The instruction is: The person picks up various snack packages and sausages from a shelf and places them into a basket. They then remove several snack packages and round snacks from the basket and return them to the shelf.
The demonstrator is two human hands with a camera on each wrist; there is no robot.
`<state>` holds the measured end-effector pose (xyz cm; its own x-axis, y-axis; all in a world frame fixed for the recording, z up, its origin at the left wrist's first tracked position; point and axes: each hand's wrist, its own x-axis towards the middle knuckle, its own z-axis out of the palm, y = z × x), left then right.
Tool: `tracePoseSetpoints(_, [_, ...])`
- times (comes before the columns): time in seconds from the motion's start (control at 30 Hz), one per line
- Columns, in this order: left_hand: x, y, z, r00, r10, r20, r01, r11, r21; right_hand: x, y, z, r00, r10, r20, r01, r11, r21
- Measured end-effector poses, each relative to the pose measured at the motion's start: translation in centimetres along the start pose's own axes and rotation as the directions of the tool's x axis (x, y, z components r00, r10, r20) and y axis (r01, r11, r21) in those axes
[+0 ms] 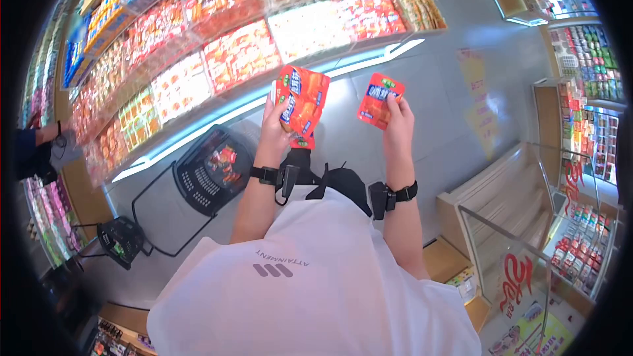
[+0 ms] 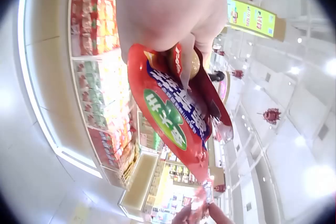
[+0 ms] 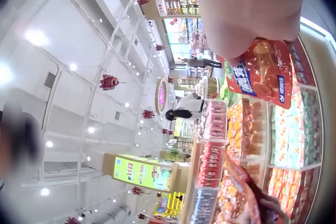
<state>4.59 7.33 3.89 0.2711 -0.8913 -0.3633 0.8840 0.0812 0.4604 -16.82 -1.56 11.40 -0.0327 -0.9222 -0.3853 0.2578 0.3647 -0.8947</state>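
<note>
Red snack packets (image 1: pixel 306 102) are gripped in the left hand (image 1: pixel 272 133), several of them overlapping, in the head view. The left wrist view shows a red packet (image 2: pixel 176 111) with a green oval label under the left hand (image 2: pixel 168 14). A single red packet (image 1: pixel 380 101) is pinched by its right side between thumb and fingers of the right hand (image 1: pixel 399 133), apart from the others. In the right wrist view that packet (image 3: pixel 262 74) hangs from the right hand (image 3: pixel 252 19), its printed front showing.
Lit shelves of packaged snacks (image 1: pixel 241 56) stretch across the front. A black basket (image 1: pixel 211 171) with red packets inside stands on the floor at left, near a smaller black basket (image 1: pixel 121 240). A wooden display stand (image 1: pixel 508 198) is at right. Another person's arm (image 1: pixel 46 135) shows far left.
</note>
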Motion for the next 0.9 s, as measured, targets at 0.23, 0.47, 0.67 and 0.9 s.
tracePoseSetpoints(0.23, [7.8, 1.3, 4.3, 0.999, -0.034, -0.042, 0.035, 0.999, 0.029, 12.9, 1.1, -2.6, 0.990, -0.136, 0.041, 0.141, 0.912, -0.385])
tracePoseSetpoints(0.47, [13.9, 0.7, 6.3, 0.963, 0.135, -0.231, -0.104, 0.985, 0.141, 32.9, -2.1, -4.2, 0.892, -0.202, 0.405, 0.445, 0.227, -0.866])
tracePoseSetpoints(0.67, [20.4, -2.1, 10.2, 0.879, 0.297, -0.374, -0.271, 0.955, 0.121, 53.3, 3.3, -4.5, 0.948, 0.021, 0.318, 0.317, 0.043, -0.948])
tracePoseSetpoints(0.9, [22.8, -4.1, 15.7, 0.785, 0.329, -0.525, -0.218, 0.940, 0.262, 55.1, 3.9, -0.2, 0.948, 0.283, 0.145, 0.195, -0.156, -0.968])
